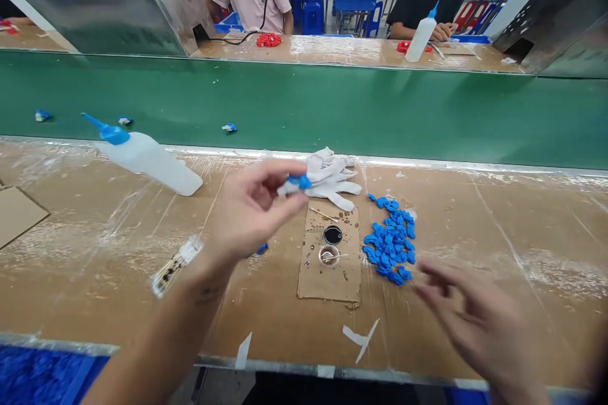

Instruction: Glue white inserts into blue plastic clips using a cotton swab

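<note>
My left hand (251,212) is raised over the table, thumb and fingers pinching a small blue and white piece (300,181). My right hand (475,319), slightly blurred, hovers at the right of a pile of small blue plastic pieces (389,240). Its thumb and index finger are apart, and nothing shows between them. Between the hands lies a cardboard piece (308,281) bearing a cup of dark liquid (332,235), a small clear cup (329,257) and a cotton swab (323,214). A white glove (332,177) lies behind the cardboard.
A squeeze bottle (154,161) lies at the left, with a pack of cotton swabs (175,266) nearer me. Several blue and white pieces (229,128) rest on the green belt (304,104). Two people sit beyond it. A blue bin (80,373) is at lower left.
</note>
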The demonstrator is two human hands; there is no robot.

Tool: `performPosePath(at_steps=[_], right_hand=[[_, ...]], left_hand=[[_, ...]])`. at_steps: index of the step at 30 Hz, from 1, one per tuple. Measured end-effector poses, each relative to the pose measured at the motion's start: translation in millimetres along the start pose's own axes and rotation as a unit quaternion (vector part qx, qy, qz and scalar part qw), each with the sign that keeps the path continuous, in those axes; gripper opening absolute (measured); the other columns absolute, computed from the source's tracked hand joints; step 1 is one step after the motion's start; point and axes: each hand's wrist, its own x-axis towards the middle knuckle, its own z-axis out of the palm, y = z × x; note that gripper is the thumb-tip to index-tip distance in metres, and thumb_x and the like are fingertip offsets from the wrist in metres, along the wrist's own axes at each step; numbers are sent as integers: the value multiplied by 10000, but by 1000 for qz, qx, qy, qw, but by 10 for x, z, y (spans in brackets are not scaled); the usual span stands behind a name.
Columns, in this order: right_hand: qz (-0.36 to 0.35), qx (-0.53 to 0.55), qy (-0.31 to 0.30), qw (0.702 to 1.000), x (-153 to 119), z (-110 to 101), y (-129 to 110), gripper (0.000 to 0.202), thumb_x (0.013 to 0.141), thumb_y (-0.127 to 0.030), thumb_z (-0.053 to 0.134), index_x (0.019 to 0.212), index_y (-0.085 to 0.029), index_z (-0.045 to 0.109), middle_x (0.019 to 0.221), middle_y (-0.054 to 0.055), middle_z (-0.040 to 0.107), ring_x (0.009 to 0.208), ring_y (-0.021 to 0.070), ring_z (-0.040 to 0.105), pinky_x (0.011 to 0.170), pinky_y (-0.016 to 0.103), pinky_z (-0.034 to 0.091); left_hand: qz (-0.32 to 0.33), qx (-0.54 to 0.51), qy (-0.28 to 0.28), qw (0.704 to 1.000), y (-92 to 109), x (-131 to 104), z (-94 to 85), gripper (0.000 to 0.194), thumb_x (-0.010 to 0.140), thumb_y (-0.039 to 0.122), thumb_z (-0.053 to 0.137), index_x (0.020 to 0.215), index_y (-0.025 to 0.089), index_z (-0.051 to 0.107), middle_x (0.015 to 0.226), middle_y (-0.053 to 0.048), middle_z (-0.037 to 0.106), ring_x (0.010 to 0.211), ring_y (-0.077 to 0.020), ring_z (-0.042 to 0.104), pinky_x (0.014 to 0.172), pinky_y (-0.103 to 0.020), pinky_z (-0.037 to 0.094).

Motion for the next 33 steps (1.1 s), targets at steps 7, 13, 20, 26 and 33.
performPosePath(at_steps=[7,13,20,26,33], right_hand=[[-73,-36,-148,986,371,630,-259,160,1035,-236,582,944,-225,713,821,23,721,718,192,684,608,307,509],[-91,-24,-169,981,405,703,-418,140,992,-156,589,900,-213,678,834,21,702,752,185,652,644,301,469],[-103,-10,-142,984,411,836,-419,138,957,-125,610,870,-201,686,793,9,692,710,169,623,625,297,455],[-51,67,-89,992,493,603,-406,142,920,-93,643,849,-212,679,756,-10,667,678,133,602,615,269,460],[29,212,13,977,495,557,-524,179,891,-69,675,823,-234,690,686,-33,601,625,131,526,557,281,393]], left_hand=[[-138,-37,-16,990,-482,-762,29,333,798,191,813,1124,182,747,967,-69,803,850,-177,781,801,-284,659],[-103,26,-27,994,-677,-953,63,182,859,212,783,1034,183,745,969,-70,807,865,-186,778,813,-295,640],[-7,48,-12,999,-672,-1024,83,282,843,61,771,1087,202,754,1054,-66,814,978,-190,772,901,-307,620],[-25,-13,-2,1000,-668,-1047,132,225,844,39,756,979,219,767,1111,-75,792,1037,-204,765,887,-318,635],[-12,-28,8,999,-646,-1126,221,432,824,54,803,1194,257,712,1091,-36,810,1010,-158,774,934,-254,624]])
